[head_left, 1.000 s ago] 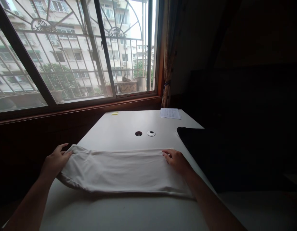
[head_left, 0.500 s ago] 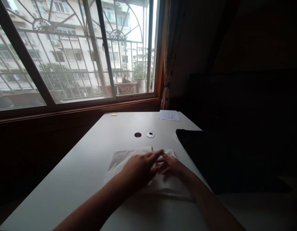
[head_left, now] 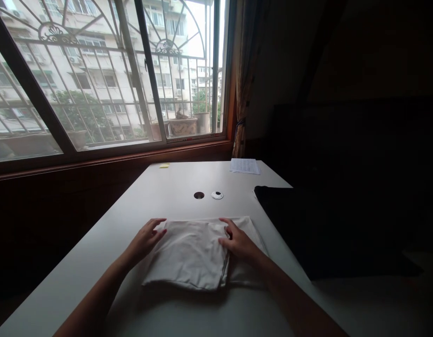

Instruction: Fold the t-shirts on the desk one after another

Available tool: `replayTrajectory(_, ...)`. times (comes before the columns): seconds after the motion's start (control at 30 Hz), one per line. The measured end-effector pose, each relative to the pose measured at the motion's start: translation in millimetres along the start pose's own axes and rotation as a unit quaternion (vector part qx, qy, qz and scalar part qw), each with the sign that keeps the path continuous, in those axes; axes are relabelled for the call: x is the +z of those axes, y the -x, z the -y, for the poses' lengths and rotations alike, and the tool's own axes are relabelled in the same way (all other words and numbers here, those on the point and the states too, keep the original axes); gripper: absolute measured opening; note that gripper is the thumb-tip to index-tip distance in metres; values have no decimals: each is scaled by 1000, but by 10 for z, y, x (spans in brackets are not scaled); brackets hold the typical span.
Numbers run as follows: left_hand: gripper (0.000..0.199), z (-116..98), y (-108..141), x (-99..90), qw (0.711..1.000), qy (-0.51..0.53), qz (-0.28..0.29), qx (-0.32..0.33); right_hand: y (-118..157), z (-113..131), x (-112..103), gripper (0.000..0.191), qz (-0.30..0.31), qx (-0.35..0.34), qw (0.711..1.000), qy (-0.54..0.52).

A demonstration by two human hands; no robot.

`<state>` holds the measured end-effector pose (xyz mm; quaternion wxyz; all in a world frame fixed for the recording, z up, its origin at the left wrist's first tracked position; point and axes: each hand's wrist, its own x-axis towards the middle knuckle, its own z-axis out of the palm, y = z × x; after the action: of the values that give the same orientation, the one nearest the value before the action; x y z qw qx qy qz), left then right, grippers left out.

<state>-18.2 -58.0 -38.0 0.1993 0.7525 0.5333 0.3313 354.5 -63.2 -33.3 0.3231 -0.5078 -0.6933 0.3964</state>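
Observation:
A white cloth (head_left: 188,252) lies folded on the white table (head_left: 97,262), its left part doubled over in layers and a flatter part showing at the right. At its upper left edge is my left hand (head_left: 148,236), thumb and fingers apart, with nothing held. My right hand (head_left: 237,238) rests over the right side of the folded part, fingers spread and curved, thumb pointing left. Small wrinkles run across the top layer.
Beyond the cloth are a round hole (head_left: 199,195) and a white ring-shaped cover (head_left: 217,195). Papers (head_left: 245,166) and a yellow note (head_left: 164,165) lie at the far edge. Dark fabric (head_left: 286,210) covers the table's right edge. A window (head_left: 107,75) stands behind.
My hands have moved apart from where they met above the cloth. My left hand went left to the cloth's left edge, uncovering the folded layers. The view has shifted slightly.

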Motion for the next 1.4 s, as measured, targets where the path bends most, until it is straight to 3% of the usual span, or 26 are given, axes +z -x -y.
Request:
replayTrajectory(0.13, 48, 73, 97, 54, 999, -23, 2, 43, 12, 42, -18, 58, -63, 22, 991, -117)
replayTrajectory(0.27, 57, -282, 255, 68, 985, -103, 53, 129, 20, 50, -61, 56, -104, 35, 970, -217)
replayTrajectory(0.4, 72, -647, 445, 172, 962, -143, 114, 202, -2, 31, -51, 52, -111, 44, 960, -252)
replayTrajectory(0.53, 79, -660, 596, 412, 942, -204, 91, 250, -52, 74, 0, 45, -98, 35, 949, -298)
replayTrajectory(0.63, 69, -561, 621, 523, 932, -246, 57, 259, -94, 198, 16, 44, -75, 30, 936, -342)
replayTrajectory(0.77, 61, -532, 595, 510, 928, -253, 49, 269, -151, 436, -22, 43, -64, 28, 931, -359)
replayTrajectory(1.13, 64, -680, 628, 500, 940, -239, -41, 241, -266, 1049, 36, 35, -35, -22, 921, -388)
replayTrajectory(1.27, 67, -663, 649, 517, 944, -242, -60, 217, -281, 1183, 65, 34, -41, -39, 917, -394)
replayTrajectory(1.4, 80, -615, 684, 517, 956, -232, -63, 167, -305, 1243, -41, 36, -61, -48, 913, -400)
